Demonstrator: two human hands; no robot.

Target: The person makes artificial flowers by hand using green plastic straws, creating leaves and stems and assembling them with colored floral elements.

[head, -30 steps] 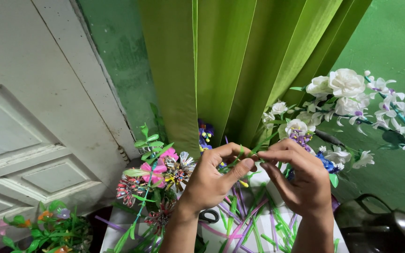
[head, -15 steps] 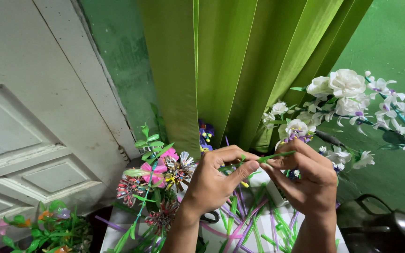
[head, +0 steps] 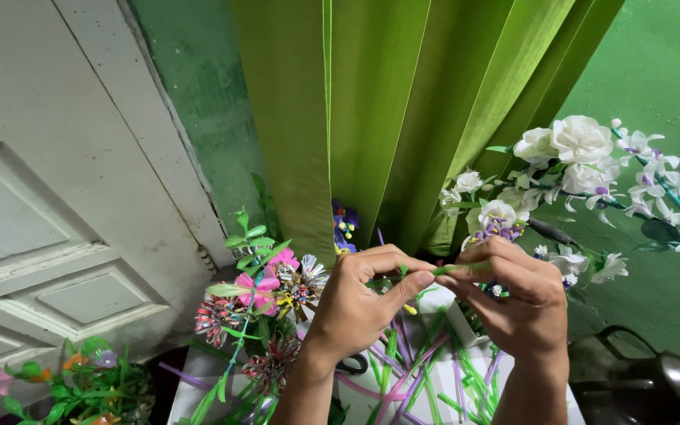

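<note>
Here, both hands raised, left hand [head: 356,303] and right hand [head: 517,299] pinching a thin green stem [head: 444,270] between fingertips

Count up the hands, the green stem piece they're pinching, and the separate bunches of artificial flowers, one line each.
Hands: 2, the left hand and right hand
Green stem piece held between them: 1
Flower bunches: 3, a pink bunch, a white bunch, a small bunch by the door
Total: 6
</note>
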